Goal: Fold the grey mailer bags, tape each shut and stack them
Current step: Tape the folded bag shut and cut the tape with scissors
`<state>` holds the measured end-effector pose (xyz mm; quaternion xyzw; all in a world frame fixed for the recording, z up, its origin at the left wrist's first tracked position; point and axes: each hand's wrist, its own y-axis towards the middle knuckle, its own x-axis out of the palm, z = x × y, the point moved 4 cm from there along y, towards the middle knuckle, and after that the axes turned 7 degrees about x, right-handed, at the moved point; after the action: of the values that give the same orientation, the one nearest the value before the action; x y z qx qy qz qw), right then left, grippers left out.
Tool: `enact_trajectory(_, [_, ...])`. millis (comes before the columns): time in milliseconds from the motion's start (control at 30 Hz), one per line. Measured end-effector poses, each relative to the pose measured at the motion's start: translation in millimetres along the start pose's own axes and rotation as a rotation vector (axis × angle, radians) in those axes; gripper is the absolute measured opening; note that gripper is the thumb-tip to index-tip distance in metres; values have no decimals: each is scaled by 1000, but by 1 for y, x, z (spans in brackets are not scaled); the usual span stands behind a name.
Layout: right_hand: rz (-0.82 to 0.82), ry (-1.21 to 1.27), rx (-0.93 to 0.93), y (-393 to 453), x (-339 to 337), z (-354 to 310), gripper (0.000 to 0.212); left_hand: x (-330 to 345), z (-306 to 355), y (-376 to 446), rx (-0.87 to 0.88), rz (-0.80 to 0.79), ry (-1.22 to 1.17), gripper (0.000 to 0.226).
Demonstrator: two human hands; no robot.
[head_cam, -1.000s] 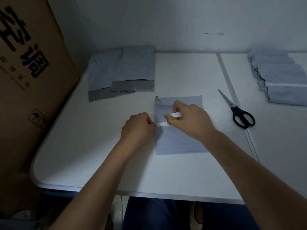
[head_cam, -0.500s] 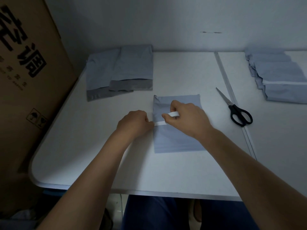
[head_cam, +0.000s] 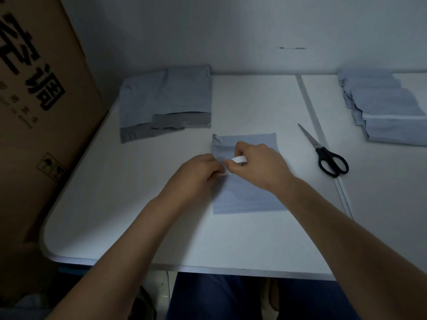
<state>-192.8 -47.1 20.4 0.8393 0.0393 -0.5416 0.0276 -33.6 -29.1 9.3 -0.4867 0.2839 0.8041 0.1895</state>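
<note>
Head view: folded grey mailer bag point(head_cam: 249, 197) flat on the white table point(head_cam: 138, 204), about midway across and nearer the front edge than the back. Right hand point(head_cam: 258, 165) over the bag's upper half, grip curled round a small white tape roll point(head_cam: 239, 160). Left hand point(head_cam: 196, 174) at the bag's left edge, fingertips pinching the free end of the tape strip point(head_cam: 225, 173), drawn out short between the two hands and touching or just above the bag. Toward the back-left corner, two unfolded mailer bags point(head_cam: 175, 98) overlapping, darker flaps facing the front. Near the back-right corner, a fanned stack of folded bags point(head_cam: 388, 112), one showing a white strip. Black-handled scissors point(head_cam: 328, 155) between the worked bag and that stack, beside the table's seam, blades toward the back. Cardboard box point(head_cam: 39, 112) standing against the left edge.
</note>
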Motion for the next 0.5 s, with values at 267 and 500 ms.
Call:
enact_trajectory(267, [-154, -47, 44, 7, -5, 1, 38, 12, -2, -9, 157, 41, 106, 23])
enact_trajectory(500, [-301, -117, -23, 21, -10, -7, 36, 12, -1, -14, 166, 36, 192, 19])
